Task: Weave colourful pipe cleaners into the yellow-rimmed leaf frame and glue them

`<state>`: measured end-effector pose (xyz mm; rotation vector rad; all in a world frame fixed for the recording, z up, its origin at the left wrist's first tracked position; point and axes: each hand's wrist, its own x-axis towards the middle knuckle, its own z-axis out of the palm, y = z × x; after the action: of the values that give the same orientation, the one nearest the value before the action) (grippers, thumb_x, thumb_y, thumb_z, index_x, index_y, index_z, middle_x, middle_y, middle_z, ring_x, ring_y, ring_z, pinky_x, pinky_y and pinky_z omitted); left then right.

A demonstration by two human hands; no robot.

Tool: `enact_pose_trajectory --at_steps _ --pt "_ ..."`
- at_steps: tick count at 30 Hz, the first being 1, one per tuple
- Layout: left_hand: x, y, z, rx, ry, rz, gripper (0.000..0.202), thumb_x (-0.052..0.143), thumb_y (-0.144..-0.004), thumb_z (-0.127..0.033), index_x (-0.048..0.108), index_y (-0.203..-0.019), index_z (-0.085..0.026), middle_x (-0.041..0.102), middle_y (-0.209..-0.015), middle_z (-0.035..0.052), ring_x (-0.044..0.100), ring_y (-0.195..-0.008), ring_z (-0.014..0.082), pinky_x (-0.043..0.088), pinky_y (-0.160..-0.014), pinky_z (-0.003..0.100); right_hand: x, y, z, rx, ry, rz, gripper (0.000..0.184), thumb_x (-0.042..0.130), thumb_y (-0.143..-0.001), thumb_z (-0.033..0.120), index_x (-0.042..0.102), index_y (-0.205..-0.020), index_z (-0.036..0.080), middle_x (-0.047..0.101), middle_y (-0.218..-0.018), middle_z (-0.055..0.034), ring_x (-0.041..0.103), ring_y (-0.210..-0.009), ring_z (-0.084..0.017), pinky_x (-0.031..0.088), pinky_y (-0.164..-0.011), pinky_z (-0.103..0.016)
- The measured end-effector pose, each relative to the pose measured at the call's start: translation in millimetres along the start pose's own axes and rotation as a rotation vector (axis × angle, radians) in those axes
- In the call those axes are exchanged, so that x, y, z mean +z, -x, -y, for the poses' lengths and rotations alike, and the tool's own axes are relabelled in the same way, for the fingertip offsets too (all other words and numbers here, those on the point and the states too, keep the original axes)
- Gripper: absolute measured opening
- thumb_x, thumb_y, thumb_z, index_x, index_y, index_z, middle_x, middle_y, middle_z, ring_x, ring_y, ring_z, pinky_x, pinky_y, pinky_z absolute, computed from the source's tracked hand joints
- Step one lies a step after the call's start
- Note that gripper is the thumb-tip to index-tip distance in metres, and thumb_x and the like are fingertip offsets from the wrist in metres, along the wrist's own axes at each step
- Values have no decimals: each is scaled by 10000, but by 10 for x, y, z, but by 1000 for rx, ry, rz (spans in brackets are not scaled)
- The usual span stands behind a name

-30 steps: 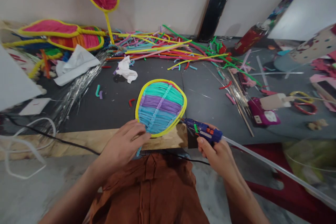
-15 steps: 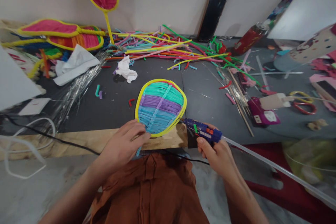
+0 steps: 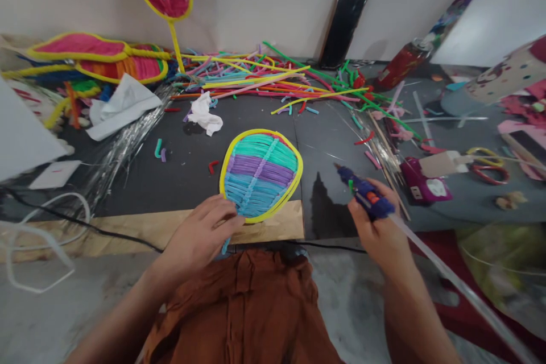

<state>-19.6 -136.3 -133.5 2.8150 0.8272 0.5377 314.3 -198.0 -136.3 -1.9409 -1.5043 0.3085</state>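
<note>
A leaf-shaped woven piece [image 3: 261, 173] of teal, purple and blue pipe cleaners with a yellow rim lies on the dark table [image 3: 187, 176], over a wooden board [image 3: 170, 227] at the front edge. My left hand [image 3: 200, 236] presses on its lower left edge, fingers curled over the rim. My right hand [image 3: 377, 233] grips a blue glue gun [image 3: 362, 192], lifted to the right of the piece, nozzle pointing up and left. A clear glue stick [image 3: 452, 278] trails from its back.
A heap of coloured pipe cleaners [image 3: 264, 77] lies at the back. Pink and yellow woven pieces [image 3: 94, 57] sit at the far left, beside white paper [image 3: 121, 105]. A black phone [image 3: 341, 25] leans on the wall. A purple tool [image 3: 420, 185] lies right. Black cable [image 3: 85, 222] crosses left.
My right hand has pulled the glue gun away from the woven piece's right edge, up and to the right. My left hand has stayed on the piece.
</note>
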Motion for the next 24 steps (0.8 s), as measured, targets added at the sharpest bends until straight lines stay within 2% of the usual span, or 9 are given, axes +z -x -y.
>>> enact_pose_trajectory --at_steps 3,6,8,11,12,14,16,20,24 --pt "10 1 8 0 3 -16 281 431 -857 -33 635 -1002 -160 616 -984 88 550 -999 220 477 -938 398 -40 -238 -226 -106 301 -45 596 511 -867 409 369 -1375 132 554 -1220 -197 589 -1028 -315 491 -841 -458" --pt "24 7 25 11 9 -53 282 444 -841 -10 629 -994 -157 618 -968 83 563 -977 208 473 -947 404 -97 -402 -351 -154 550 51 603 461 -902 383 358 -1394 51 584 -1141 -245 547 -1047 -369 449 -863 -544" --pt "35 13 39 14 16 -65 288 444 -836 -4 627 -995 -160 621 -964 79 574 -967 199 463 -968 413 -162 -450 -296 -202 634 43 552 453 -912 369 420 -1366 57 579 -1154 -252 520 -1058 -383 435 -861 -563" --pt "58 23 57 13 20 -64 289 445 -830 1 627 -985 -163 622 -953 74 584 -963 191 457 -986 424 -213 -463 -14 -344 571 -77 406 490 -912 312 539 -1287 164 539 -1271 -183 469 -1135 -359 388 -946 -556" --pt "67 25 62 11 18 -68 285 447 -830 0 627 -979 -164 620 -952 73 584 -964 191 460 -985 427 -190 -465 102 -427 503 -53 354 517 -905 291 580 -1241 199 557 -1257 -150 465 -1147 -336 384 -972 -529" --pt "84 25 68 10 13 -85 277 447 -833 -3 626 -966 -167 619 -941 69 587 -954 186 471 -976 427 -71 -479 297 -651 332 88 255 574 -884 266 645 -1128 239 619 -1180 -96 478 -1148 -289 394 -987 -465" --pt "97 24 71 8 10 -102 265 448 -842 -12 625 -950 -176 620 -924 60 590 -939 177 481 -968 415 112 -517 403 -795 282 246 267 613 -868 273 644 -1133 253 628 -1217 -67 450 -1207 -285 376 -991 -460" --pt "105 25 77 -1 16 -110 261 454 -843 -22 624 -939 -195 624 -908 41 592 -934 163 478 -980 393 412 -635 386 -898 272 376 282 654 -850 306 653 -1129 268 642 -1236 -28 425 -1240 -283 320 -996 -466" --pt "111 33 89 0 34 -117 271 455 -834 -11 629 -938 -191 623 -906 44 590 -932 164 476 -978 398 480 -726 354 -925 235 398 169 665 -842 322 707 -1004 298 658 -1208 3 415 -1223 -280 296 -975 -460"
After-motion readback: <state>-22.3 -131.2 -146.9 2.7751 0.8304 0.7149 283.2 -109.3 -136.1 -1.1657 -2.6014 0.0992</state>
